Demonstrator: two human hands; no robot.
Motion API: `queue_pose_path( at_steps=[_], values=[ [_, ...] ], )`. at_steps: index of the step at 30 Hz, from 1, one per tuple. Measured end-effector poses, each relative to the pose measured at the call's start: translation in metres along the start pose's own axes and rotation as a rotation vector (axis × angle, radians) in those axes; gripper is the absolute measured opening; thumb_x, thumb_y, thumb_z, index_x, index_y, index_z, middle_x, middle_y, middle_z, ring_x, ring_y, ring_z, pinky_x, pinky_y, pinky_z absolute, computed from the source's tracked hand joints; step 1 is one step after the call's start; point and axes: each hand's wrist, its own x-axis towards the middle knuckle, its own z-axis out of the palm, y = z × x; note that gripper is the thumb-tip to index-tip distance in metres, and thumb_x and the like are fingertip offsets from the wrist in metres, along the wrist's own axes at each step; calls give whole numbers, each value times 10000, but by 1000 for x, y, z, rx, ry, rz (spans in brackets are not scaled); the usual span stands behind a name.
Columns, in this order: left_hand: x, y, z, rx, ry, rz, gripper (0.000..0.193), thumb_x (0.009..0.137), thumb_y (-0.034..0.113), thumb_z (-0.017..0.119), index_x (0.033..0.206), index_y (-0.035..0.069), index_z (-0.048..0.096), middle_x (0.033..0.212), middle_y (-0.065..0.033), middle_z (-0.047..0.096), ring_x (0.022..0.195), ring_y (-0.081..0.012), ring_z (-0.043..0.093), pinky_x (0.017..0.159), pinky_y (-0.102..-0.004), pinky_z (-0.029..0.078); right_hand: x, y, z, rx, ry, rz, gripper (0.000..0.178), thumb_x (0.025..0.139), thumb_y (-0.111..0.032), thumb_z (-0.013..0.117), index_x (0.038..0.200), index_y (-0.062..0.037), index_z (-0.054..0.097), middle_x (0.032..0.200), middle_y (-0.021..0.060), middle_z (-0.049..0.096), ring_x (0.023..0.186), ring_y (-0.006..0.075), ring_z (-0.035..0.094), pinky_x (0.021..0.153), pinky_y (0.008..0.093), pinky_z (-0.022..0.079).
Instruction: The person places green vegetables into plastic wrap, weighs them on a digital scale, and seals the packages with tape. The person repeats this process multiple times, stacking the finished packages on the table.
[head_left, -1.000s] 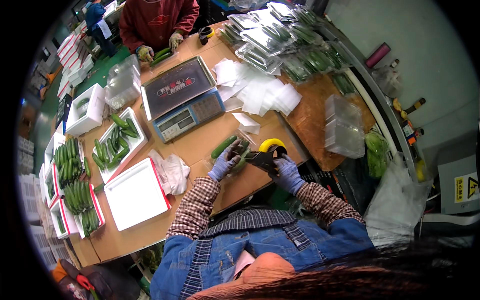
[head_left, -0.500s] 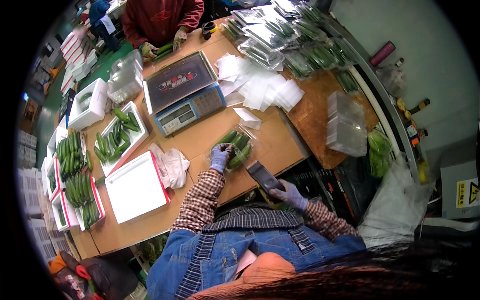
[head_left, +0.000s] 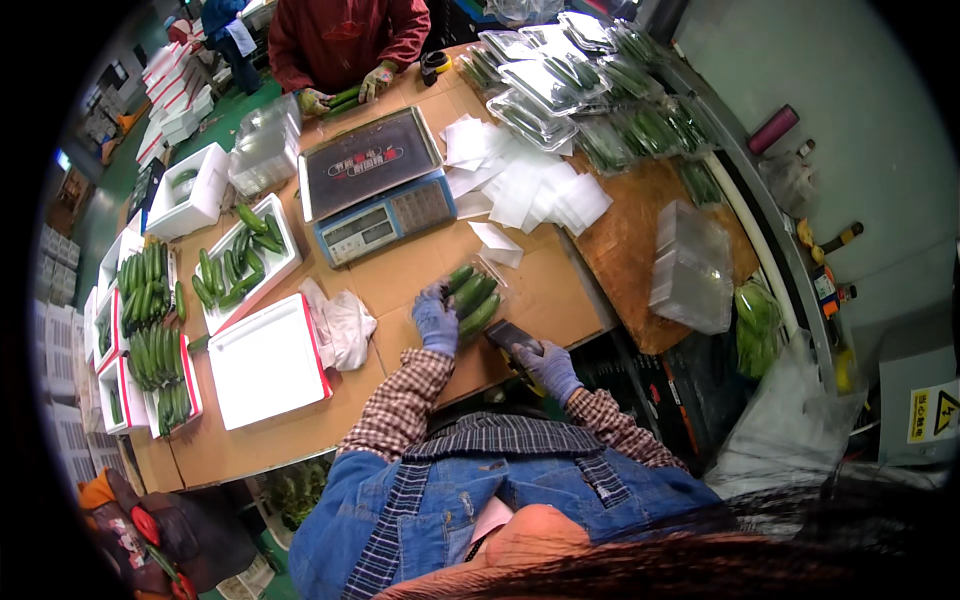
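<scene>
Several green cucumbers [head_left: 472, 298] lie side by side in a clear plastic tray [head_left: 503, 287] on the cardboard-covered table. My gloved left hand [head_left: 436, 322] is closed at the tray's left side, its fingers bent around the edge and against the cucumbers. Just beyond the tray's lower right corner, my gloved right hand [head_left: 553, 370] grips a dark, flat handheld device [head_left: 513, 340] whose far end points toward the tray. The exact kind of device does not show, and my palm hides its near end.
A scale [head_left: 375, 185] stands ahead, beside scattered white paper slips [head_left: 540, 190]. Packed cucumber trays [head_left: 590, 85] are piled far right, with stacked empty trays [head_left: 693, 265] nearer. Foam boxes of cucumbers [head_left: 240, 262] and a cloth [head_left: 340, 325] lie left. A co-worker's gloved hands [head_left: 345, 95] hold cucumbers.
My left hand has shifted from over the cucumbers to the tray's left side. My right hand has brought the dark device left, closer to the tray. The whole view has shifted slightly.
</scene>
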Motion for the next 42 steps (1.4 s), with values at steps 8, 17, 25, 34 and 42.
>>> queue_pose_path(
  at_steps=[8, 17, 25, 34, 42],
  values=[
    [-41, -29, 27, 685, -283, 468, 462, 875, 153, 403, 1336, 135, 425, 1442, -34, 357, 1292, -247, 369, 1031, -555, 245, 1, -5, -10, -54, -46, -63, 606, 766, -618, 587, 857, -22, 645, 754, 163, 662, 770, 320, 655, 708, 377, 504],
    [51, -49, -63, -140, -689, 114, 810, 639, -66, 564, 1403, 61, 328, 1341, -142, 482, 1180, -254, 512, 928, -334, 439, 3, -43, -6, 490, -175, -240, 389, 806, -332, 668, 971, 15, 607, 770, 83, 648, 677, 126, 612, 620, 272, 504],
    [31, -67, -68, -30, -597, -79, 1006, 596, 190, 772, 1431, 48, 228, 1320, -249, 445, 1217, -338, 460, 998, -364, 402, 32, -57, 50, 458, -189, -288, 356, 806, -320, 670, 925, 9, 606, 740, 88, 650, 641, 111, 612, 597, 275, 498],
    [17, 10, -85, 283, -616, -184, 1081, 598, 339, 818, 1445, 107, 188, 1300, -234, 456, 1183, -356, 486, 980, -419, 408, 7, -30, 1, -138, -216, -120, 578, 766, -587, 603, 884, -22, 637, 813, 185, 659, 801, 324, 652, 701, 378, 512],
    [24, 19, -104, 421, -375, -35, 965, 607, 263, 790, 1406, 83, 280, 1191, -151, 529, 1050, -327, 547, 883, -442, 434, 16, -27, -46, -344, -124, -38, 565, 793, -559, 589, 993, -31, 604, 894, 209, 653, 868, 352, 639, 770, 409, 493]
  ],
)
